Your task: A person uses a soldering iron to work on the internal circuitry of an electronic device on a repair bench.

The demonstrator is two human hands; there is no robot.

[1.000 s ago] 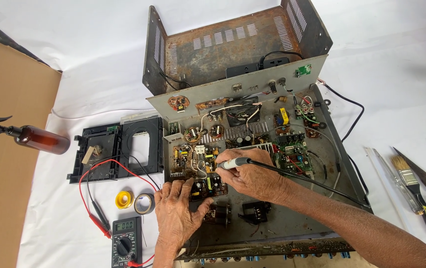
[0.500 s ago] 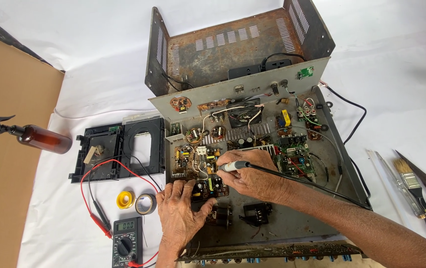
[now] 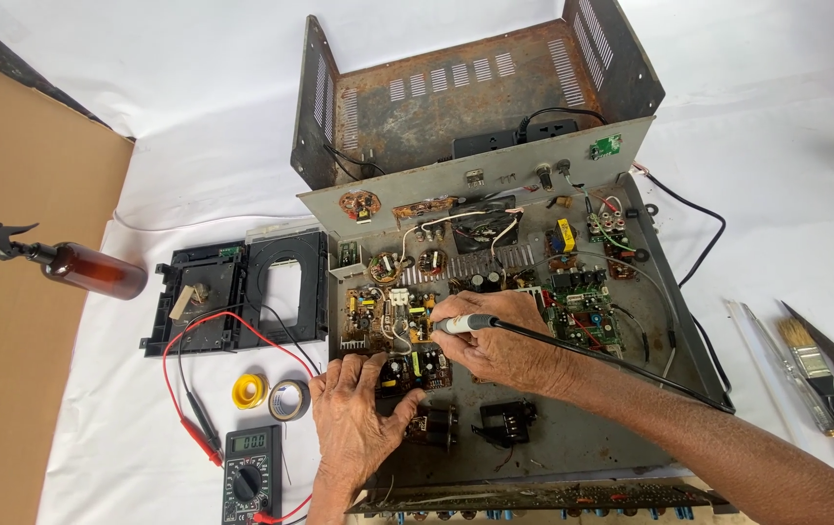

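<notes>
Head view: inside the open metal chassis [image 3: 670,321], a soldering iron [image 3: 465,324] is gripped by the right hand [image 3: 504,350]; the circuit board [image 3: 392,335] is pressed by the left hand [image 3: 354,418], fingers spread.

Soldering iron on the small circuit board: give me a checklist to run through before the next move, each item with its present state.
1. Right hand grips the soldering iron by its handle: ok.
2. Iron tip sits on the intended joint of the small circuit board: cannot tell, the tip is too small to see.
3. Left hand steadies the board's lower edge, apart from the tip: ok.
4. Iron's black cord runs back along the right forearm, off the board: ok.
5. Multimeter and its red and black probes lie outside the chassis: ok.
6. Iron is hot: cannot tell.
</notes>
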